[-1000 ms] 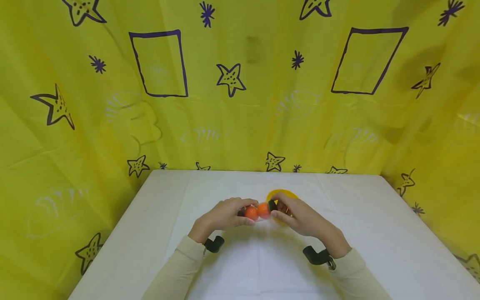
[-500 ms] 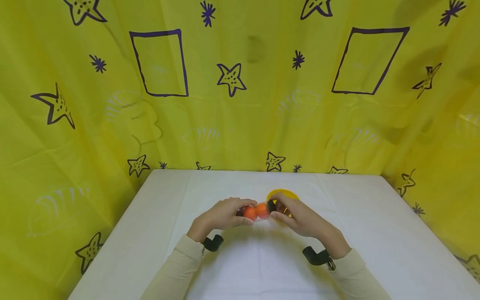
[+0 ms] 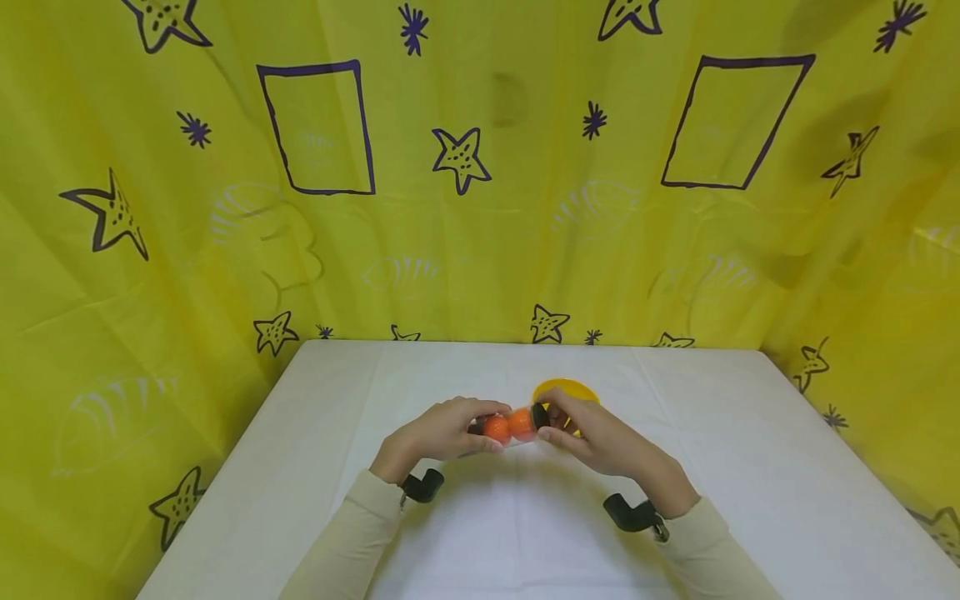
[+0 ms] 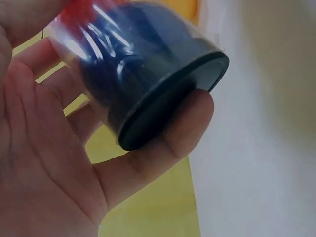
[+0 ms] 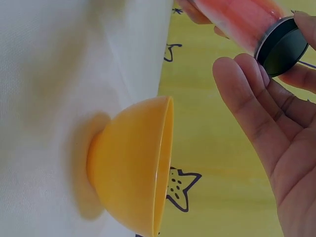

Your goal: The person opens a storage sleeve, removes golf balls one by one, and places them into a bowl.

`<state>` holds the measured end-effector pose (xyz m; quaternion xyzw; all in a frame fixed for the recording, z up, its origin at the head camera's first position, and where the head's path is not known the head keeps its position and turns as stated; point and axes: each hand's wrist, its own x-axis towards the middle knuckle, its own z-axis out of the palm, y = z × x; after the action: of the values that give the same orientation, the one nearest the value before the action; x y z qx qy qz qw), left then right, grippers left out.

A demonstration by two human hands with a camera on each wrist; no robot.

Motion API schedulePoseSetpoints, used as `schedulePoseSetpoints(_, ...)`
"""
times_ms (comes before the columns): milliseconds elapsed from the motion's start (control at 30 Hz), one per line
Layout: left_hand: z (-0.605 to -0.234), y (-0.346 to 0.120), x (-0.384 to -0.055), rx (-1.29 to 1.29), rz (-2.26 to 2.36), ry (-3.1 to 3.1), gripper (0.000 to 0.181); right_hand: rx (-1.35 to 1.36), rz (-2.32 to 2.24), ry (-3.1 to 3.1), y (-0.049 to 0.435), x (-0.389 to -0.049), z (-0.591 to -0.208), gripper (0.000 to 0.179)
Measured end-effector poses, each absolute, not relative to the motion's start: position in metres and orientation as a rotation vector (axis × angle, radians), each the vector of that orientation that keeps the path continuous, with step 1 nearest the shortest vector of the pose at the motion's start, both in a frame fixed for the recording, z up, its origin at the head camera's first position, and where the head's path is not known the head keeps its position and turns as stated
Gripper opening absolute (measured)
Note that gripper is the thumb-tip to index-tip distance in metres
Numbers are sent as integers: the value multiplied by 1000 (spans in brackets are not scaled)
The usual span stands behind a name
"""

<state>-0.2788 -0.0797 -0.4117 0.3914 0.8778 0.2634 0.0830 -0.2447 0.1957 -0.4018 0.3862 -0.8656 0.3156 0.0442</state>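
Plain beige long sleeves [image 3: 337, 540], black elbow-shaped wrist mounts [image 3: 628, 512] with small metallic fittings [image 3: 660, 530], bare fingers [image 5: 240, 96].

Your two forearms [image 3: 712, 546], in long cream cloth sleeves [image 3: 348, 533], angle inward toward each other. Your bare left hand [image 3: 442, 429] curls in a grip, thumb [image 3: 489, 445] on the near side; your bare right hand [image 3: 600, 427], facing it, near but apart, pinches between thumb and bent fingers [image 5: 289, 101].
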Motion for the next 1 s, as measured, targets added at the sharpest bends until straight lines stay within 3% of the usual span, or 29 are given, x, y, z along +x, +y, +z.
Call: schedulePoseSetpoints(1000, -409, -86, -281, 1150, 1012, 2538, 42, 1100, 1094, -2601, 198, -246, -402, 35)
